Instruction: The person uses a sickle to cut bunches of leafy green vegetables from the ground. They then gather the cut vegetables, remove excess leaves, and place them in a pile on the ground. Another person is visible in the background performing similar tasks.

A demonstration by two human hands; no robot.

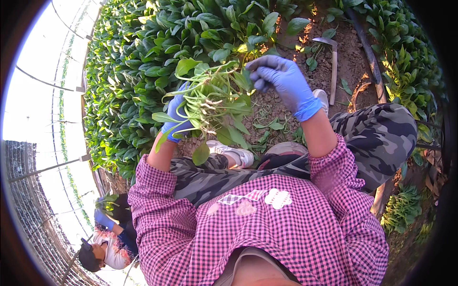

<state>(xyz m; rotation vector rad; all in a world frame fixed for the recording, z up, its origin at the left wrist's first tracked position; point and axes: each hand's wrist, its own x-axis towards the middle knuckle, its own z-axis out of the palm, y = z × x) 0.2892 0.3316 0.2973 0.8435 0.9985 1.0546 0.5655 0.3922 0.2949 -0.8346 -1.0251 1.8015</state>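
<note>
A loose bunch of leafy greens that look like spinach (214, 103) lies in my left hand (176, 116), which wears a blue glove. Pale root ends of the bunch face right and towards me, and its leaves hang out on several sides. My right hand (281, 80), also in a blue glove, is raised just right of the bunch with its fingers curled. Dark soil stains its fingertips. Its thumb is hidden, and whether a leaf is pinched there is unclear. Loose leaves and stems (268, 125) are scattered on the soil below.
A wooden-handled sickle (334, 68) lies on bare soil (318, 80), beside a dark hose (366, 50). Dense plants (136, 71) grow ahead and left. Gathered greens (402, 209) rest at lower right. At lower left, another gloved person (114, 246) holds greens near the greenhouse wall.
</note>
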